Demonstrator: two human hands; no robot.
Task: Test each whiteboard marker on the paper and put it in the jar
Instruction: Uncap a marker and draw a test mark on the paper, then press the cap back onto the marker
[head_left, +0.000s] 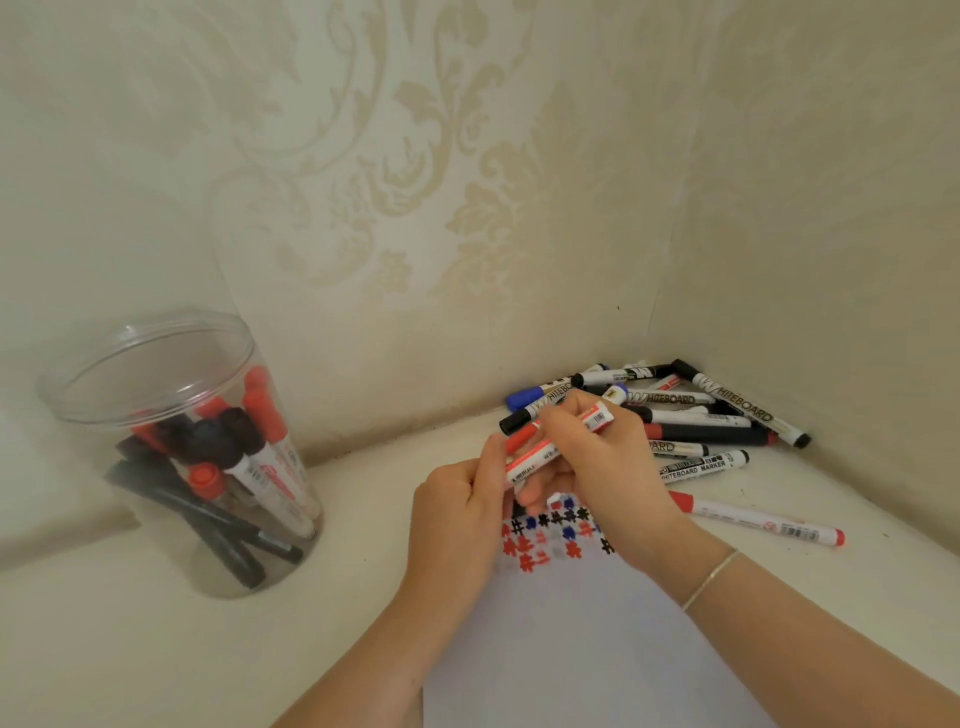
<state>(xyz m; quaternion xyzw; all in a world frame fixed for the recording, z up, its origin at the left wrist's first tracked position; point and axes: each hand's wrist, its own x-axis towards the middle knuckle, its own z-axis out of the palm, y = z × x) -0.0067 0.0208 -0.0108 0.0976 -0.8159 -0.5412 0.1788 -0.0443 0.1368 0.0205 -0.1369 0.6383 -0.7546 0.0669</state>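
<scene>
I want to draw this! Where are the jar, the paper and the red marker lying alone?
jar (291, 499), head view, its clear side wall.
paper (571, 649), head view, its blank middle.
red marker lying alone (753, 519), head view, its white barrel.

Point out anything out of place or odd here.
One red marker lies alone beside the paper, apart from the pile in the corner. Nothing looks spilled or damaged.

Bare tabletop (363, 519) between jar (171, 447) and paper (571, 649) — free passage. Jar mouth open. Right corner blocked — marker pile (691, 415) against wall (779, 234); a red marker (758, 519) lies just beside paper.
</scene>
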